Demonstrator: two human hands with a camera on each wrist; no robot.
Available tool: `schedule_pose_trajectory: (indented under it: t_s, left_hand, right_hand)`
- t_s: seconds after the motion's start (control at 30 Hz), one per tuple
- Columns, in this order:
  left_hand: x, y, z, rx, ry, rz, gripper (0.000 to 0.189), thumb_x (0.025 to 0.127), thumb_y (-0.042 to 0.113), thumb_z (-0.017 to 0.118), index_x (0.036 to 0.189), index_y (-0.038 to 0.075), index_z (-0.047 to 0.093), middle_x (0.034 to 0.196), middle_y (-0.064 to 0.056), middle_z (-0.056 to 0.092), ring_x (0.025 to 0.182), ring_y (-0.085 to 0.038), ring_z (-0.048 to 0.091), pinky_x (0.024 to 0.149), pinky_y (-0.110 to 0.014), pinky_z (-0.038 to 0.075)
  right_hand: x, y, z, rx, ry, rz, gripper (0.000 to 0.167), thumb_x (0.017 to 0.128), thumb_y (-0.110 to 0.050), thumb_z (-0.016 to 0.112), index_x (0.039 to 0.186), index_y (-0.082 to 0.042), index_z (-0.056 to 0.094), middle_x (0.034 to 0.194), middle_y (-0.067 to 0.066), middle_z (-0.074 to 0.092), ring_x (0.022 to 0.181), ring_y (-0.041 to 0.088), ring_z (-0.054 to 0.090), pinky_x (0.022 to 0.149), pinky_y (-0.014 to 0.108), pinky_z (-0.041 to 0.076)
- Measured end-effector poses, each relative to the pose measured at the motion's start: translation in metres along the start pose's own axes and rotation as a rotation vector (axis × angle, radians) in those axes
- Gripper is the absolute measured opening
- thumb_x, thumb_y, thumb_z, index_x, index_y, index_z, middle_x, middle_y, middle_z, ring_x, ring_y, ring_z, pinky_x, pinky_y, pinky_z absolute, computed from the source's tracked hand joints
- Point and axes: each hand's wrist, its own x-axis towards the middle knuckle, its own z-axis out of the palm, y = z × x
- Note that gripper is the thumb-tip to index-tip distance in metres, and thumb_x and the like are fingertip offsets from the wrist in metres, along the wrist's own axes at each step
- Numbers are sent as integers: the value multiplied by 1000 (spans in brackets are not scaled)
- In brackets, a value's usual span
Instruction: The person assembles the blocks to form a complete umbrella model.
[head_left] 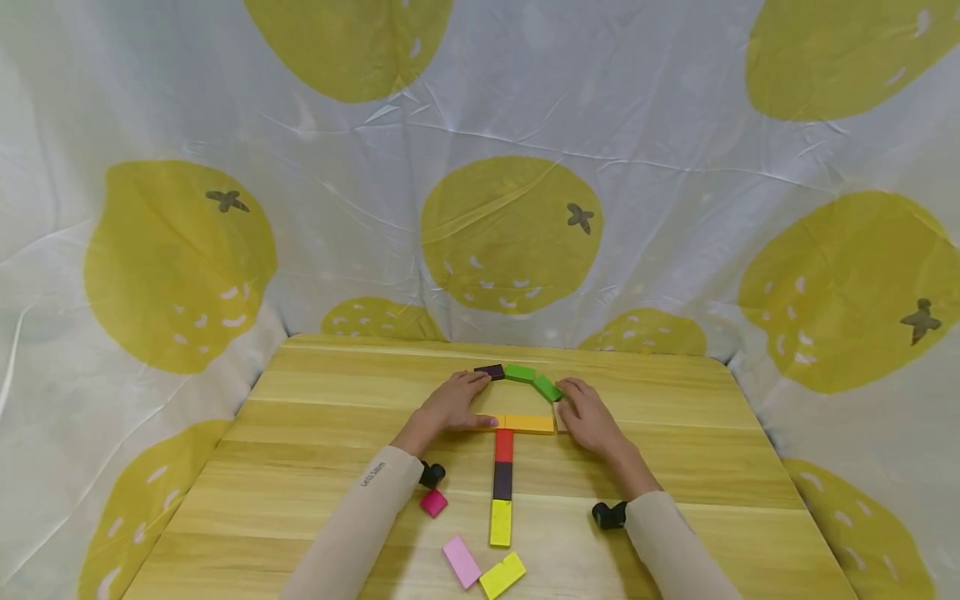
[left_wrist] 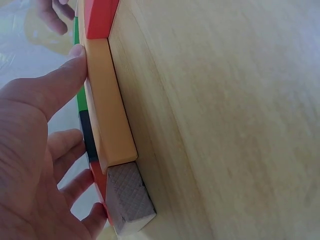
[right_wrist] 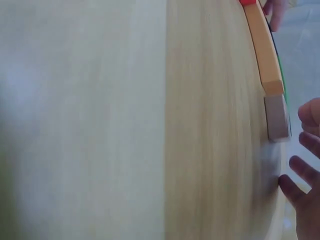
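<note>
Colored blocks form an umbrella-like outline. Its arc has a dark block [head_left: 491, 372] and two green blocks [head_left: 520, 373], above a row of orange blocks [head_left: 528, 425]. My left hand [head_left: 453, 404] spreads along the left side, thumb on the orange row, fingers against the arc's dark block and a red block [left_wrist: 99, 180]. A greyish block [left_wrist: 131, 195] ends the row there. My right hand [head_left: 592, 419] is at the right end, fingertips by the lower green block, partly hiding a pale block [right_wrist: 276, 117]. Below the row runs a stem of red [head_left: 504, 446], dark and yellow blocks.
A magenta block [head_left: 433, 502] lies near the left wrist. Closer to me are a pink block [head_left: 461, 562] and a loose yellow block [head_left: 503, 575], corners close together. A lemon-print cloth [head_left: 510, 233] hangs behind and beside the wooden table [head_left: 300, 433].
</note>
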Motion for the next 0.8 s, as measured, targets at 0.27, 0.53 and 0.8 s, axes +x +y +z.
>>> schedule_pose_trajectory:
  t_s: [0.27, 0.53, 0.8]
  left_hand:
    - [0, -1, 0, -7, 5, 4, 91, 89, 61, 72, 160, 13, 39, 166, -8, 38, 153, -39, 32, 124, -52, 33]
    - [0, -1, 0, -37, 19, 12, 92, 88, 59, 74, 159, 12, 40, 165, -8, 38, 153, -40, 31, 124, -53, 33]
    - [-1, -1, 1, -34, 15, 7, 92, 89, 60, 73, 160, 12, 39, 166, -8, 38, 154, -39, 31, 124, -52, 32]
  right_hand:
    - [-7, 3, 0, -34, -32, -49, 41, 107, -15, 52, 146, -2, 55, 152, 19, 50, 141, 43, 46, 114, 61, 40]
    - [-11, 3, -2, -9, -31, -57, 42, 104, -13, 54, 145, -3, 56, 153, 17, 48, 142, 41, 44, 114, 61, 39]
    - [-23, 6, -6, 27, -36, -45, 42, 93, -14, 67, 134, -9, 63, 145, 11, 55, 135, 36, 51, 108, 58, 46]
